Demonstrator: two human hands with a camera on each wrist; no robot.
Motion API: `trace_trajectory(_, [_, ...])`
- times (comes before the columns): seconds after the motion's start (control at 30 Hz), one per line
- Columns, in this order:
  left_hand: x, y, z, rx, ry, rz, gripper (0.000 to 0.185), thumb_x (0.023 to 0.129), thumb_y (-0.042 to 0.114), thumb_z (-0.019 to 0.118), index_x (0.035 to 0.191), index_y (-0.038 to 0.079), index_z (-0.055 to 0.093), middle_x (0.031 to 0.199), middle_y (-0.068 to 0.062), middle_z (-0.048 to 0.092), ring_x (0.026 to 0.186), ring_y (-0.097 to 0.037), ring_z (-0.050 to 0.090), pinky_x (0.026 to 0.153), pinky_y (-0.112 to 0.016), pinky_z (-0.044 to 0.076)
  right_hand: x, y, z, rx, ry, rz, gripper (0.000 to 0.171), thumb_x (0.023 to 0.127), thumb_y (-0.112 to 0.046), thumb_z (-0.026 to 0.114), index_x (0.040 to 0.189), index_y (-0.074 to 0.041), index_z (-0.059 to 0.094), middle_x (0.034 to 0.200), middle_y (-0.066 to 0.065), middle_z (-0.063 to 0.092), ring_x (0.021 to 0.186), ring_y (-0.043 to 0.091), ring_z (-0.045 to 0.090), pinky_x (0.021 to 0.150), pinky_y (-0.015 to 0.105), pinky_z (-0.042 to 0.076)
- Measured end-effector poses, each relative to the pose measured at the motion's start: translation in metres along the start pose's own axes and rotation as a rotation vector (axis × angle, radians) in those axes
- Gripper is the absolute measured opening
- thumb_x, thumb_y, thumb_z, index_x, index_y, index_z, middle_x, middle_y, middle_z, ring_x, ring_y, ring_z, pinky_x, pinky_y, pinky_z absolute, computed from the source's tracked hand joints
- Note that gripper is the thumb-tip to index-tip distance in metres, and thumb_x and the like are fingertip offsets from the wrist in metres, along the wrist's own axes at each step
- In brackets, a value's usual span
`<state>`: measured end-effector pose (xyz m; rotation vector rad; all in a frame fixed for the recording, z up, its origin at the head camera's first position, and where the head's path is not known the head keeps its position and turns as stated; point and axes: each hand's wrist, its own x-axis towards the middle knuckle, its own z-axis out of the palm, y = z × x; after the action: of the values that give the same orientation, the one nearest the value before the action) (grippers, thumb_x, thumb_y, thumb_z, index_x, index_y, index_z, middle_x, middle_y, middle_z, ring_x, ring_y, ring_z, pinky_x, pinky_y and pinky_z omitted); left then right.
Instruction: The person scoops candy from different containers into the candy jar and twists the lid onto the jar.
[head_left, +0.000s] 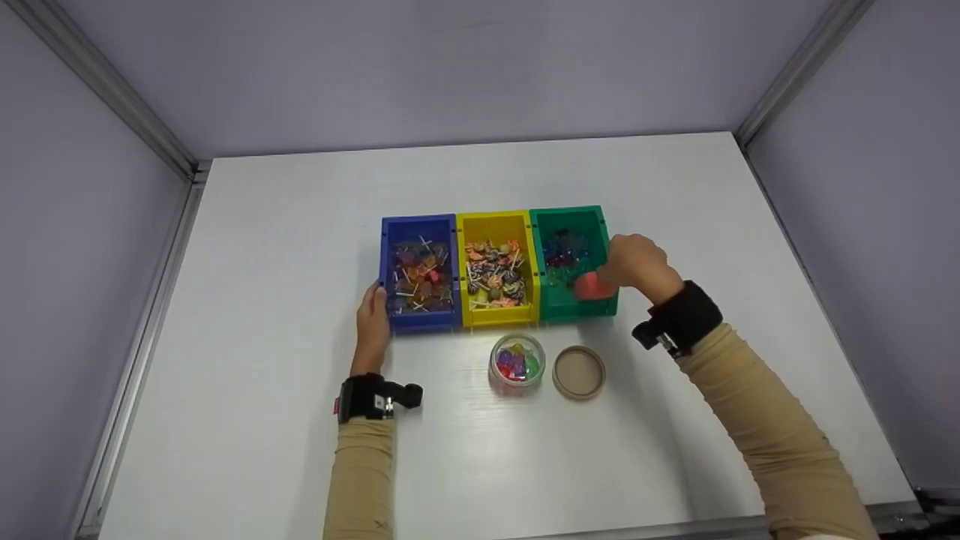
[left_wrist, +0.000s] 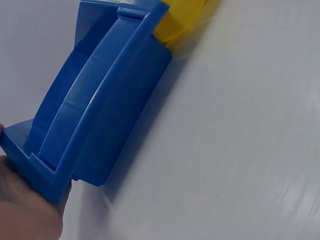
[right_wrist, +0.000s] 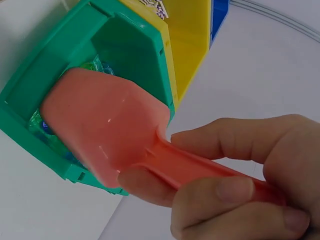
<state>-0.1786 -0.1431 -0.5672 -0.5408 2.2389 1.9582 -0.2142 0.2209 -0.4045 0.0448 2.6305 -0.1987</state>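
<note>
Right hand [right_wrist: 235,185] around flat pink scoop [right_wrist: 107,127], over green bin [right_wrist: 30,90]

A yellow plastic bin [head_left: 497,225] of wrapped lollipops sits mid-row on the white tabletop [head_left: 285,225]. Just in front stands a clear round jar [head_left: 517,363] holding coloured candies, its tan round lid [head_left: 578,372] lying flat just beside it. Grey-lilac walls [head_left: 450,67] enclose the table.
</note>
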Motion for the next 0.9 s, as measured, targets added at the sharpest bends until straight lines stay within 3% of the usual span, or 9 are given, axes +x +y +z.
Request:
trace_trajectory(0.1, [0.000, 0.000, 0.000, 0.005, 0.006, 0.009, 0.052, 0.106, 0.030, 0.029, 0.152, 0.006, 0.026, 0.160, -0.016, 0.027, 0.151, -0.031, 0.020, 0.127, -0.042, 0.018, 0.004, -0.003, -0.002, -0.026, -0.017, 0.029, 0.034, 0.087, -0.023, 0.059, 0.103, 0.006, 0.062, 0.084, 0.011, 0.052, 0.072, 0.021, 0.043, 0.055, 0.032, 0.040])
trace_trajectory(0.27, [0.000, 0.000, 0.000, 0.020, 0.015, 0.017, 0.052, 0.106, 0.029, 0.029, 0.151, 0.003, 0.027, 0.159, -0.018, 0.028, 0.151, -0.032, 0.022, 0.127, -0.043, 0.019, 0.010, -0.008, -0.002, -0.044, -0.029, 0.052, 0.032, 0.087, -0.019, 0.057, 0.106, 0.006, 0.061, 0.087, 0.012, 0.052, 0.073, 0.022, 0.043, 0.056, 0.033, 0.043])
trace_trajectory(0.73, [-0.002, 0.000, -0.002, 0.021, -0.004, 0.018, 0.053, 0.106, 0.030, 0.029, 0.152, 0.004, 0.025, 0.160, -0.018, 0.026, 0.151, -0.033, 0.021, 0.127, -0.044, 0.019, 0.020, -0.015, 0.005, -0.019, -0.012, 0.057, 0.022, 0.086, -0.019, 0.058, 0.090, 0.001, 0.065, 0.079, 0.008, 0.050, 0.068, 0.019, 0.043, 0.052, 0.029, 0.039])
trace_trajectory(0.9, [0.000, 0.000, -0.002, 0.020, -0.005, 0.016, 0.053, 0.106, 0.031, 0.030, 0.152, 0.004, 0.026, 0.160, -0.018, 0.026, 0.150, -0.033, 0.022, 0.126, -0.044, 0.020, 0.024, -0.020, 0.010, -0.040, -0.005, 0.070, 0.033, 0.087, -0.021, 0.059, 0.106, 0.005, 0.066, 0.095, 0.017, 0.063, 0.074, 0.021, 0.047, 0.060, 0.035, 0.050])
